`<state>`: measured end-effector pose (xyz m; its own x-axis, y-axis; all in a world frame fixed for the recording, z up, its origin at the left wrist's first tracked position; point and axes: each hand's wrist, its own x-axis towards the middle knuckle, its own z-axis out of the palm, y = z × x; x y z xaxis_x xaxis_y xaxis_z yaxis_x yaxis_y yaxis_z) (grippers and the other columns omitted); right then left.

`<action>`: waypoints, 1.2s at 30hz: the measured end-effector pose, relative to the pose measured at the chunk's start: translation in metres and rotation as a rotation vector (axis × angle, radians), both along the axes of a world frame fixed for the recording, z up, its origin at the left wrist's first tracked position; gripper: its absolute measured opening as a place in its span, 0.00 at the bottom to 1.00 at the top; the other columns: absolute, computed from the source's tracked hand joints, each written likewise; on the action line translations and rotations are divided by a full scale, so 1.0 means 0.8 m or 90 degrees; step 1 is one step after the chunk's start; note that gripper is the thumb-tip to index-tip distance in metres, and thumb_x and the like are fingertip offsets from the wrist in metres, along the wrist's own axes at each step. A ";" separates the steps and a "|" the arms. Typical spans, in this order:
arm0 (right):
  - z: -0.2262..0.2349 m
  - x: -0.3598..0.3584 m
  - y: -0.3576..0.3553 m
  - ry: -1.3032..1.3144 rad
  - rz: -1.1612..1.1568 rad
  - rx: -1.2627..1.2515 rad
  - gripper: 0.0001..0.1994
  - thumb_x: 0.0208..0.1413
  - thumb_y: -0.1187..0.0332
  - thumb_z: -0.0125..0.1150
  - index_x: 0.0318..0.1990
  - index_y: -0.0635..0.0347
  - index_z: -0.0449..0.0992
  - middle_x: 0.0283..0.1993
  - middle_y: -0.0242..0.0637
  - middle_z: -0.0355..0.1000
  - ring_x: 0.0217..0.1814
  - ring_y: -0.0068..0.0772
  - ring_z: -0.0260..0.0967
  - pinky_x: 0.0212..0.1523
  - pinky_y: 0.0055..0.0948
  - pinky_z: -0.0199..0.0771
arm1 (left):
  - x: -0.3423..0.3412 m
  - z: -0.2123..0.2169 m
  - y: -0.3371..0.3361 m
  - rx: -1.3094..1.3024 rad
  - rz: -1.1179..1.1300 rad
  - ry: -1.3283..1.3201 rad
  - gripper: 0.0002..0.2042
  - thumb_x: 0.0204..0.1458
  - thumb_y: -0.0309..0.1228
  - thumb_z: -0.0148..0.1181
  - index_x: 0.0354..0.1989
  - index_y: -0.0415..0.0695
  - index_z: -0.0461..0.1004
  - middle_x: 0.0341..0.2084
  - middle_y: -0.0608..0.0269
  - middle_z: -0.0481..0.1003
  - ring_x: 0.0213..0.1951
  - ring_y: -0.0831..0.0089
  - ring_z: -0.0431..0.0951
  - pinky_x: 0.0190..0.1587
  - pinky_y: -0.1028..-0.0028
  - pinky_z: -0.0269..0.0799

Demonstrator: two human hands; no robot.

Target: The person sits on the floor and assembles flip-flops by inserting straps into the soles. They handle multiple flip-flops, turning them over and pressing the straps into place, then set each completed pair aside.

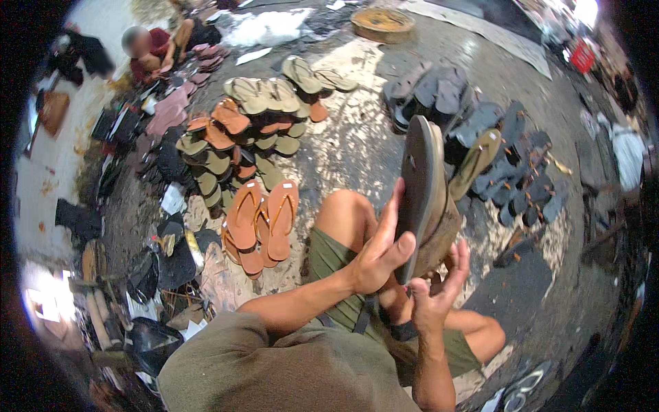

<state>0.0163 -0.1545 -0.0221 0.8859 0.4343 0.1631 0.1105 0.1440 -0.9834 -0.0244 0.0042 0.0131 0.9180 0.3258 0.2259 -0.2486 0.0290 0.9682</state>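
A flip-flop (421, 185) stands nearly upright in front of me, its dark sole turned toward my left. My left hand (381, 254) lies along that sole with fingers stretched and the thumb apart. Close to the lower end, my right hand (439, 292) is raised with its fingers spread and slightly curved; I cannot tell whether it touches the flip-flop. Behind the sole shows a worn brown block (439, 237), partly hidden. Beyond it lies an olive flip-flop (477, 163). Left of my knee sit several tan-orange flip-flops (280, 220) with shiny straps.
Olive and orange flip-flops (264, 95) are piled ahead on the left. Dark grey footwear pieces (525, 165) spread across the right. A round wooden block (383, 26) stands at the far side. Another person (159, 51) sits far left. A dark sheet (515, 281) lies beside my right knee.
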 end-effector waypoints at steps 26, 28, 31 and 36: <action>-0.166 0.130 -0.156 -0.072 -0.247 -0.583 0.27 0.62 0.55 0.67 0.63 0.61 0.73 0.62 0.53 0.72 0.64 0.52 0.69 0.66 0.45 0.67 | 0.414 -0.170 0.095 0.390 0.121 0.268 0.44 0.46 0.57 0.73 0.66 0.42 0.66 0.60 0.42 0.72 0.58 0.50 0.76 0.60 0.58 0.72; -0.140 0.127 -0.151 -0.066 -0.285 -0.509 0.25 0.61 0.58 0.68 0.63 0.58 0.74 0.68 0.50 0.67 0.65 0.50 0.68 0.64 0.43 0.70 | 0.411 -0.185 0.036 0.450 0.095 0.378 0.55 0.42 0.52 0.77 0.75 0.52 0.47 0.70 0.42 0.57 0.62 0.40 0.71 0.64 0.51 0.68; -0.112 0.129 -0.154 -0.026 -0.323 -0.386 0.23 0.62 0.62 0.67 0.63 0.58 0.75 0.67 0.47 0.67 0.63 0.43 0.69 0.59 0.38 0.75 | 0.401 -0.211 0.043 0.438 0.048 0.318 0.58 0.39 0.42 0.77 0.77 0.55 0.40 0.69 0.41 0.60 0.62 0.37 0.70 0.64 0.50 0.68; -0.116 0.129 -0.177 -0.015 -0.368 -0.257 0.17 0.67 0.66 0.60 0.58 0.67 0.76 0.54 0.41 0.77 0.56 0.34 0.73 0.58 0.31 0.72 | 0.317 -0.152 0.055 0.282 0.112 0.106 0.34 0.52 0.29 0.60 0.70 0.42 0.61 0.51 0.51 0.77 0.50 0.67 0.80 0.53 0.65 0.76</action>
<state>0.1192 -0.2961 -0.1152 0.9911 -0.0743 0.1108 0.0815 -0.3203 -0.9438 0.2293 0.0485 -0.1086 0.8931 0.3851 0.2326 -0.0538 -0.4219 0.9050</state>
